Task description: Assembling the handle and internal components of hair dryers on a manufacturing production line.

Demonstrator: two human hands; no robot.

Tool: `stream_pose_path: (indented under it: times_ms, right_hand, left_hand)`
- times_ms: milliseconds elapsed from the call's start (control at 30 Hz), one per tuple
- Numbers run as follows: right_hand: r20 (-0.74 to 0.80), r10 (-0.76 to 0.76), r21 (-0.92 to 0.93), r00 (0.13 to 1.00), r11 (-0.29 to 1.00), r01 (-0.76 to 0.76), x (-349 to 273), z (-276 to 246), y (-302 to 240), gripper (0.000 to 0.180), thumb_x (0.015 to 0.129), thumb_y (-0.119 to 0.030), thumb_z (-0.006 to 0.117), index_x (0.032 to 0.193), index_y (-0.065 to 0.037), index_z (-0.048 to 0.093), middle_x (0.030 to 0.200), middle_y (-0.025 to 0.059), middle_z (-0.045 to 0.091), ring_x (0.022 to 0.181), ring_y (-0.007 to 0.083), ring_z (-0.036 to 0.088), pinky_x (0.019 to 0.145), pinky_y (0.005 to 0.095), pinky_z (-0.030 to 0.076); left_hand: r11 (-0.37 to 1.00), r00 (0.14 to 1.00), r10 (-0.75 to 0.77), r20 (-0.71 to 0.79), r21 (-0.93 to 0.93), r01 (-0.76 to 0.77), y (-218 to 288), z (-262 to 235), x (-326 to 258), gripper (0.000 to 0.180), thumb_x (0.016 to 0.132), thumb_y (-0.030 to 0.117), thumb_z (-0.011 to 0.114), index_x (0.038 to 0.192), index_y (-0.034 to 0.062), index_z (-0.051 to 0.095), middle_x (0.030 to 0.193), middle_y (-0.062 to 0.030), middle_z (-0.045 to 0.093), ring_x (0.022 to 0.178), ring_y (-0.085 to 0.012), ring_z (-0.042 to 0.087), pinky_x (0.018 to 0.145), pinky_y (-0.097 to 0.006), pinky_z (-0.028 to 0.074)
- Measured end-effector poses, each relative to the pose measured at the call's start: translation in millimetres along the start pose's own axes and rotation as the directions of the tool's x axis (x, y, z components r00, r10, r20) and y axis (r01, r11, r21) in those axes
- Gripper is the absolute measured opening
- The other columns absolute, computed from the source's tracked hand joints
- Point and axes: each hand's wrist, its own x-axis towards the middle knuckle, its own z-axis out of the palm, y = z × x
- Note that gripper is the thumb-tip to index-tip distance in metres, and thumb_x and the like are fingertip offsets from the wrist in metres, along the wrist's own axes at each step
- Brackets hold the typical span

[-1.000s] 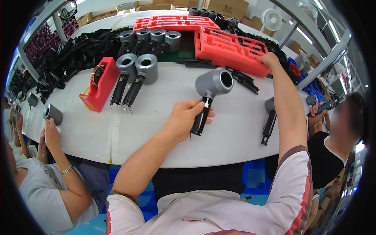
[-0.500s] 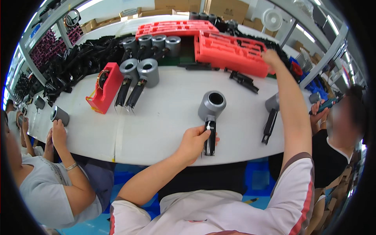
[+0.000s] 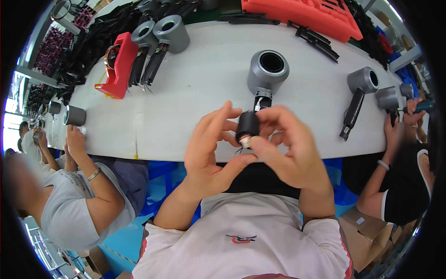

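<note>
The right hand (image 3: pixel 296 151) pinches a black, coppery-ended cylindrical part (image 3: pixel 248 123) between the hands, the left hand (image 3: pixel 204 151) half-open beside it, so a slack pinch could drop it near the silver-grey, round-headed device (image 3: pixel 265 80) just beyond.

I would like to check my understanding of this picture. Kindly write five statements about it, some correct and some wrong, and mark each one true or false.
1. The right hand holds a small black cylindrical part. True.
2. The left hand is closed in a fist. False: the left hand is open, its thumb apart from its fingers.
3. Beyond the hands, a round grey head shows a dark opening. True.
4. The tape dispenser is blue. False: the tape dispenser is mainly red.
5. The red tray lies between the person and the hands. False: the red tray is beyond the hands, at the upper right.
</note>
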Motion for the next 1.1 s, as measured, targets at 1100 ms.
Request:
stream_pose_path:
  times_ms: [1100]
  right_hand:
    - [0.125, -0.465, -0.552, 0.876, 0.702, 0.451, 53, -36, 57, 0.015, 0.088, -0.009, 0.075, 0.102, -0.004, 0.076, 0.076, 0.0105, 0.068, 0.065, 0.0299, 0.067, 0.056, 0.0394, 0.052]
  left_hand:
    - [0.922, 0.944, -0.325, -0.059, 0.201, 0.33, -29, 9, 21, 0.046, 0.085, -0.005, 0.081, 0.129, -0.0014, 0.067, 0.116, -0.0105, 0.063, 0.095, -0.0132, 0.063, 0.071, -0.022, 0.051]
